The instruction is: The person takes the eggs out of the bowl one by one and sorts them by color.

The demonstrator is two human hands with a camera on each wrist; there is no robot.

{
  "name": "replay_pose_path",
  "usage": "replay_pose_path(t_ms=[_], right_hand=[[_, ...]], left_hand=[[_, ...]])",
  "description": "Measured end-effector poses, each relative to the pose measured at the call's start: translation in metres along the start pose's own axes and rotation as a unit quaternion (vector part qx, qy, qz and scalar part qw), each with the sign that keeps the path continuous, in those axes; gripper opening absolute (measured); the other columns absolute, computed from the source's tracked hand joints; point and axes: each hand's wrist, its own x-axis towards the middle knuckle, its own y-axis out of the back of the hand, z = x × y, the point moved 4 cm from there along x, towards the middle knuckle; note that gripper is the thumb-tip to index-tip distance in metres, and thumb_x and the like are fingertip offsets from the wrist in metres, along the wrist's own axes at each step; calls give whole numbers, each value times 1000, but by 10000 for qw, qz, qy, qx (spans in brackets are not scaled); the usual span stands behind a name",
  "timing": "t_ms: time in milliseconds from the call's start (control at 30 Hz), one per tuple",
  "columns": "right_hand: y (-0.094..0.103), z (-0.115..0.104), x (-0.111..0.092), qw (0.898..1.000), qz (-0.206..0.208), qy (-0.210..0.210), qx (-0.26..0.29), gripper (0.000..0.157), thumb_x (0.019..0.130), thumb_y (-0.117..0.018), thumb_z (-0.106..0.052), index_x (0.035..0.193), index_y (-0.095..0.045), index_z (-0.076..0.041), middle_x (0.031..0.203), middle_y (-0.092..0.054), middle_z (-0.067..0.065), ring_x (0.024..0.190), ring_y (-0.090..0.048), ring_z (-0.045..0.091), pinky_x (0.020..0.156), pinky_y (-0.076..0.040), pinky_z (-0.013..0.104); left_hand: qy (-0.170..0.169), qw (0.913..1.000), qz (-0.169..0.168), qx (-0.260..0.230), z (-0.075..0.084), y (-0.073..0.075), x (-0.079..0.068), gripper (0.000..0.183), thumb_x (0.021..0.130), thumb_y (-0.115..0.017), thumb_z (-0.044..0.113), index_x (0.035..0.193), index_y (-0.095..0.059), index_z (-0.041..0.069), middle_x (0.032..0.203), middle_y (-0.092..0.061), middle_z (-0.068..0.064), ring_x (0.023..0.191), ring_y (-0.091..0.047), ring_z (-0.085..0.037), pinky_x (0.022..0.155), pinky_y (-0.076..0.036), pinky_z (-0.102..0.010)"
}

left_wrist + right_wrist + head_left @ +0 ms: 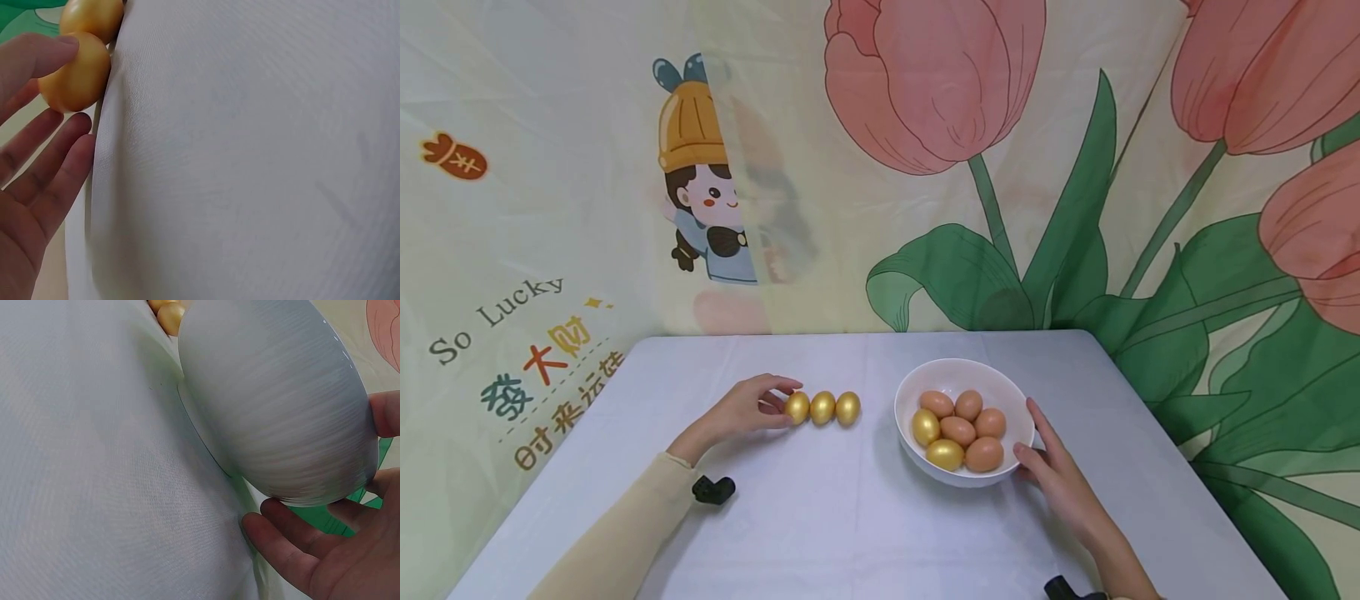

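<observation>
A left hand (751, 407) pinches a gold egg (797, 407); a right hand (1062, 482) holds a white bowl (958, 479).
On the left, the grip has its thumb on the egg's near side and a finger on its far side. Two more gold eggs (847, 408) sit beside it in a row on the tabletop (812, 525). A soft, slow squeeze seems best, since a bump could make the others roll. To the right, the bowl has five brown eggs (958, 431) and two gold ones (944, 455) inside. The right grip holds its right side and should keep it flat.
</observation>
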Motion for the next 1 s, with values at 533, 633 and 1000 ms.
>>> replay_pose_path(t_ms=[533,633,1000], right_hand=[[-1,-1,-2,10000,-24,-80,-29,76,113,-49,-36,172,0,-33,179,-1,10,150,-40,50,111,-51,52],[0,-2,-2,10000,-19,-68,-36,76,113,-49,-36,172,0,-32,179,-1,10,150,-40,50,111,-51,52],[-1,-1,0,9998,-55,-181,-25,78,113,-50,-37,172,1,-33,179,0,10,151,-39,50,111,-50,52]], left_hand=[[-108,9985,335,408,21,26,5,62,89,-89,18,146,-63,15,135,-65,-17,109,-74,-27,93,-63,-35],[-274,9977,414,455,40,28,8,63,88,-90,18,145,-63,16,133,-65,-11,108,-74,-30,93,-63,-35],[-525,9983,233,-50,108,7,22,68,88,-90,18,148,-60,24,136,-63,-8,111,-74,-29,88,-64,-31]])
